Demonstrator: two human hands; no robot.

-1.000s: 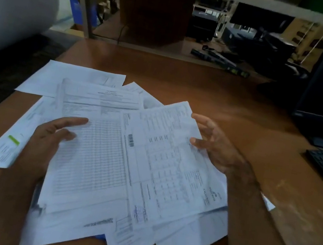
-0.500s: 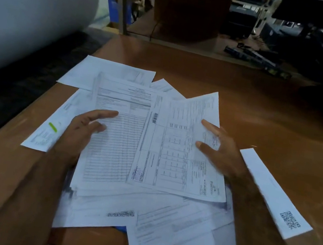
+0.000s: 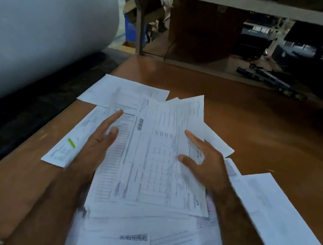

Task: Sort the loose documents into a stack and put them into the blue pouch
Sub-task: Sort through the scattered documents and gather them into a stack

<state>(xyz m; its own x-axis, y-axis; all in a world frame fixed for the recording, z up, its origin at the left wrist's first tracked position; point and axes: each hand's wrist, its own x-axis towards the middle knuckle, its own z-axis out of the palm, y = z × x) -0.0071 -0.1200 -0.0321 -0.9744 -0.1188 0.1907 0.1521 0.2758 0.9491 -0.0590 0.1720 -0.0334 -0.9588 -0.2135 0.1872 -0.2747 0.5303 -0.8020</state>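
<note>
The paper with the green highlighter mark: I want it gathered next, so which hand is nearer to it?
Left. The left hand lies just beside the green-marked paper, at its right edge. The right hand rests across the pile, on the far side of the barcode sheet.

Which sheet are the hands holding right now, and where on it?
The top gridded sheet: right hand at its right edge, thumb on top; left hand lies flat along its left side. A true grip cannot be told.

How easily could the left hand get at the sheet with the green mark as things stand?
Probably easily. The green-marked sheet lies flat on the table's left side, right beside the left hand, with nothing on its outer part; only its inner edge slips under the hand and other papers.
</note>
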